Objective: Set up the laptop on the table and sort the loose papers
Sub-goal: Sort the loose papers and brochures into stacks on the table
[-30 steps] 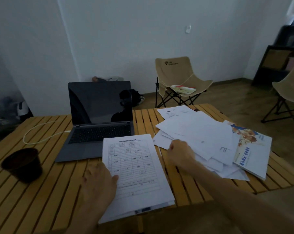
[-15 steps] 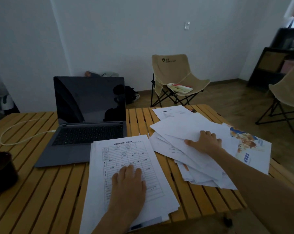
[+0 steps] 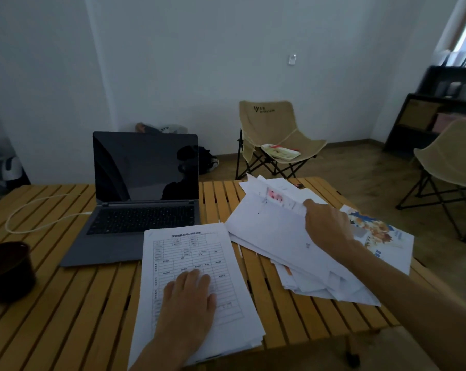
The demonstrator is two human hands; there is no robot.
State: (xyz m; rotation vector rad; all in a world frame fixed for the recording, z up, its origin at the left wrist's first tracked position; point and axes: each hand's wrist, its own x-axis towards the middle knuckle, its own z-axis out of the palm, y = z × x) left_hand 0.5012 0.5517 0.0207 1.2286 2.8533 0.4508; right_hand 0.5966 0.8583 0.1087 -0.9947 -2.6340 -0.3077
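Note:
An open grey laptop (image 3: 143, 199) with a dark screen stands on the wooden slat table (image 3: 66, 303), a white cable (image 3: 33, 223) plugged into its left side. In front of it lies a neat stack of papers (image 3: 194, 253) topped by a printed form. My left hand (image 3: 189, 303) rests flat on that form. To the right spreads a loose pile of white sheets (image 3: 320, 274). My right hand (image 3: 328, 228) grips the edge of a sheet (image 3: 266, 218) from this pile and lifts it, its far edge raised off the pile.
A dark cup (image 3: 7, 271) sits at the table's left edge. A colourful booklet (image 3: 382, 236) lies under the loose pile at the right. Beyond the table stand a beige folding chair (image 3: 277, 137) holding a tray, another chair (image 3: 451, 162) at right, and a dark shelf (image 3: 435, 111).
My right hand went from lying flat on the loose pile to gripping a sheet and lifting its edge. My left hand stays flat on the form stack.

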